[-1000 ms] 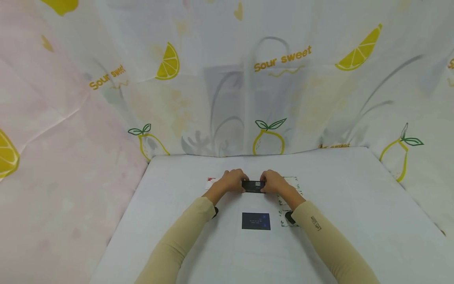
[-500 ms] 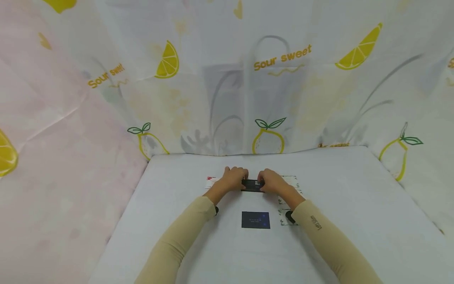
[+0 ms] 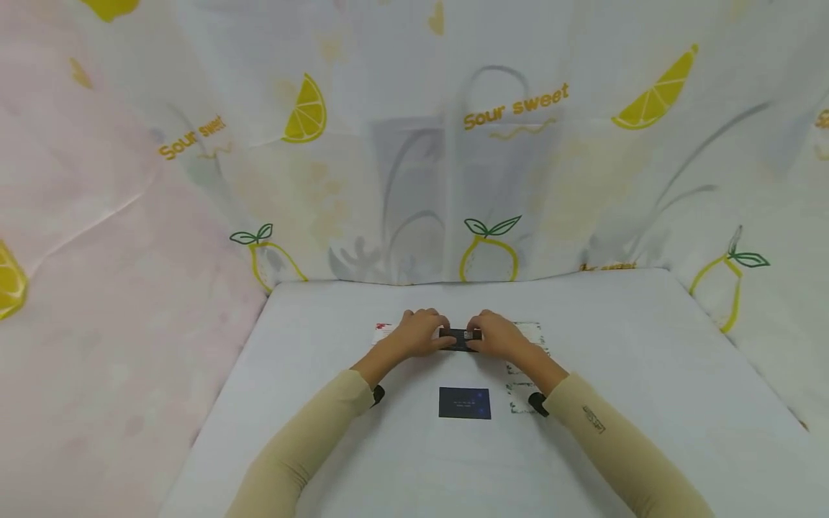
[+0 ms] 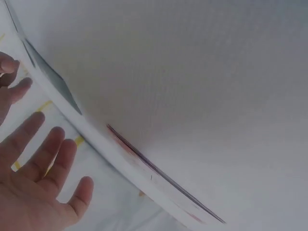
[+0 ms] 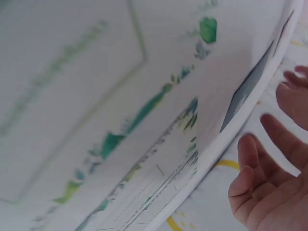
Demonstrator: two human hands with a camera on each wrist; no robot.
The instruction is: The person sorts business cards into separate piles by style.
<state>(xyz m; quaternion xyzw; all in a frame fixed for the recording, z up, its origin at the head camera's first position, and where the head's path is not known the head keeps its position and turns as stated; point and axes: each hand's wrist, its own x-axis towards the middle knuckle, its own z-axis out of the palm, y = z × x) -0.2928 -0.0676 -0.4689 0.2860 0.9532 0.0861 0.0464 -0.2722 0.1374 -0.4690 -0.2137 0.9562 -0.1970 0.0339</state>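
Note:
A black card [image 3: 460,338] with a small pale printed square lies flat at the back middle of the white table. My left hand [image 3: 419,333] hovers at its left end, and my right hand [image 3: 497,335] is over its right end. The left wrist view has the left hand's fingers [image 4: 62,161] spread and loosely bent, beside the black card [image 4: 60,84]. In the right wrist view, the right hand's fingers [image 5: 274,130] are relaxed, apart from the same card [image 5: 246,91]. Neither hand grips anything. Fingers cover parts of the card in the head view.
Nearer the front lies a dark blue card [image 3: 464,403]. Leaf-bordered white cards [image 3: 521,398] form a column on the right, partly under the right forearm. A red-marked white card [image 3: 381,330] lies left of the left hand. A lemon-print curtain [image 3: 401,180] rises behind the table.
Both hands have loosened from the black card's ends, and the thumbs now overlap it more. The forearms have swung slightly outward. The cards have stayed in place.

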